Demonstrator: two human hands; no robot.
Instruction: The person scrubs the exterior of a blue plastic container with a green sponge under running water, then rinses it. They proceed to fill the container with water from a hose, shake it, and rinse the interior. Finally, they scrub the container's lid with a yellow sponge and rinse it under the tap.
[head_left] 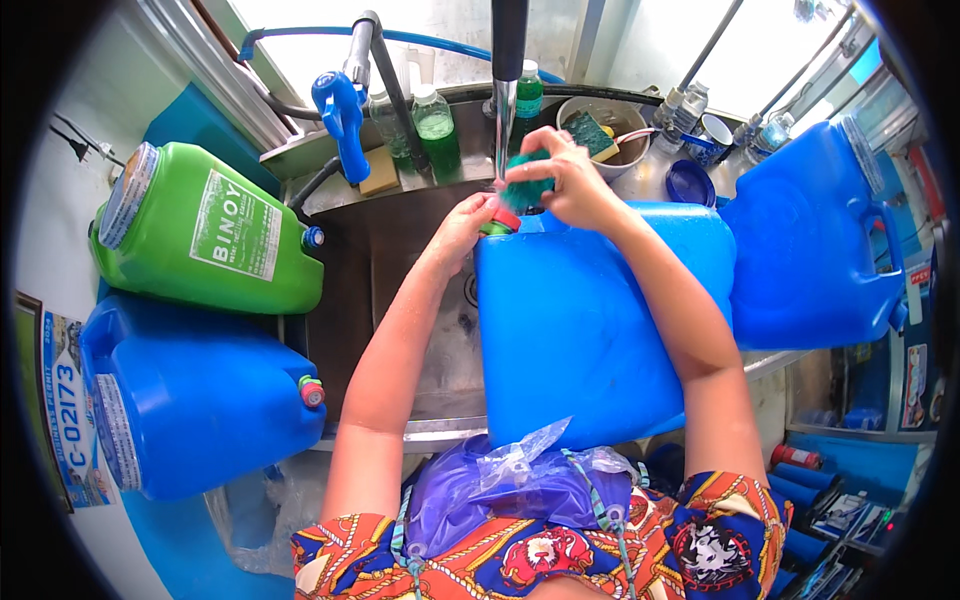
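A large blue water jug (600, 330) lies over the steel sink in front of me. At its upper left corner sits a spout with a red cap (508, 220) and a green ring below it. My left hand (466, 232) is closed at this spout, thumb and fingers pinching the red cap. Just above, my right hand (580, 185) grips a green scouring pad (530, 182), its fingers bent around it. The metal faucet pipe (505, 110) comes down right over both hands, close to the pad. Part of the left fingertips is hard to make out.
On the left stand a green jug (270, 285) and a blue jug (200, 400); another blue jug (800, 250) is at the right. Behind the sink (345, 330) are a blue-handled tap (342, 120), a yellow sponge (380, 172), bottles of green liquid (436, 135) and a bowl (632, 150).
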